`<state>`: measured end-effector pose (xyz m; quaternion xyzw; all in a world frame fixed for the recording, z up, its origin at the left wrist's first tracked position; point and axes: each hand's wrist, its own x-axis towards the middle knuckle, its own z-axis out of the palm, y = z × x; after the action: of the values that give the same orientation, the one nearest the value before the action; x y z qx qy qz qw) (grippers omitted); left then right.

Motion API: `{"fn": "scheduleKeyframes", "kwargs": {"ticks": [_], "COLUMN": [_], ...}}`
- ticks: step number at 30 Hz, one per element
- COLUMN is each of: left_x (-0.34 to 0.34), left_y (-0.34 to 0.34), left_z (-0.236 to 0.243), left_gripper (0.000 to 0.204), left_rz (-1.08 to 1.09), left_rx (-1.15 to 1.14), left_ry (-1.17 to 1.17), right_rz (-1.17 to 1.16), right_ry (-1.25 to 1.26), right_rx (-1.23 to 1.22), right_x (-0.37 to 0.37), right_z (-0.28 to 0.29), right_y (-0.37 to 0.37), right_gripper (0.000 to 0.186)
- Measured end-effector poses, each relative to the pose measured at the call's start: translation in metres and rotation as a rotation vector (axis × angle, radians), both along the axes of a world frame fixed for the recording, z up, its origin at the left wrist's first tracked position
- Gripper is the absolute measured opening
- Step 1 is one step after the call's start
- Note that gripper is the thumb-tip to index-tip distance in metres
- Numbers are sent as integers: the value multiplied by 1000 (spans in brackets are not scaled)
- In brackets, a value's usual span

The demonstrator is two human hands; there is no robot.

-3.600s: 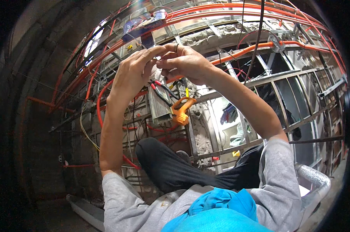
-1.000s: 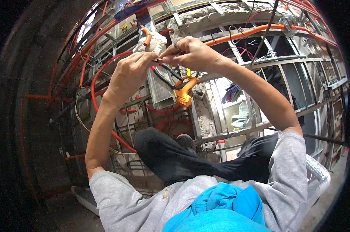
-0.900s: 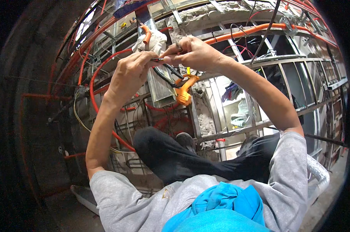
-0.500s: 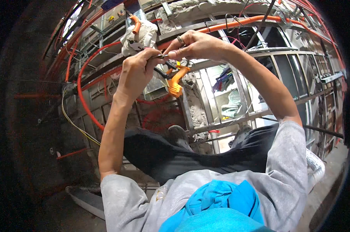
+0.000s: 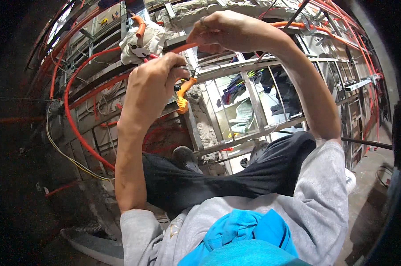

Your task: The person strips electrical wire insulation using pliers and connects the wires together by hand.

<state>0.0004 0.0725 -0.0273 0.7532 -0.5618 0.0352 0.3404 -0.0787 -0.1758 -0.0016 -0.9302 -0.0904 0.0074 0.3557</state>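
Note:
My left hand point(image 5: 149, 84) is raised ahead of me, its fingers curled together. What they pinch is mostly hidden; a short pinkish-red piece point(image 5: 153, 56) shows just behind the knuckles. Just beyond its fingertips is an orange tool point(image 5: 182, 95) with a grip-like body and black parts, partly covered by the hand. Higher and to the right, my right hand point(image 5: 220, 33), with a ring on one finger, is apart from the left. Its bent fingers are blurred and shaded, near an orange conduit point(image 5: 185, 47); whether they hold anything is unclear.
A whitish cloth bag point(image 5: 143, 42) with an orange tube piece point(image 5: 140, 27) hangs beyond my left hand. Metal framing point(image 5: 253, 99) spans the area ahead, with dark clothes and cloths behind it. A red-orange conduit point(image 5: 66, 99) curves down at left beside thin yellowish cables point(image 5: 63, 150).
My hands were together at a small dark piece; now they are apart. The right hand has risen, the left has dropped slightly and moved left. The whole view has shifted.

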Motion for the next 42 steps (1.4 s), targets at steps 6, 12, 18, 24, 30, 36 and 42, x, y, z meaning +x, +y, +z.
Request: {"fn": "scheduleKeyframes", "kwargs": {"ticks": [6, 12, 18, 24, 30, 36, 42], "left_x": [-39, -38, -26, -17, -12, -9, -10], "left_y": [18, 18, 16, 14, 22, 10, -11], "left_z": [4, 1, -2, 1, 3, -3, -6], "left_gripper": [20, 24, 21, 20, 20, 16, 16], "left_rz": [-161, -239, -241, -289, -269, -278, -268], "left_rx": [58, 21, 13, 4, 110, 102, 109], "left_ry": [7, 68, 134, 178, 214, 368, 488], "right_rz": [-106, -169, -183, -262, -267, -359, -440], "right_ry": [252, 205, 238, 183, 405, 251, -49], "right_rx": [46, -124, -154, 57, 155, 502, 913], "right_x": [35, 55, 66, 49, 5, -50, -142], "right_z": [-53, -114, -106, -67, 0, 8, 38], "right_y": [59, 81, 90, 75, 62, 17, 44], "right_gripper": [77, 74, 54, 51, 77, 68, 71]}}
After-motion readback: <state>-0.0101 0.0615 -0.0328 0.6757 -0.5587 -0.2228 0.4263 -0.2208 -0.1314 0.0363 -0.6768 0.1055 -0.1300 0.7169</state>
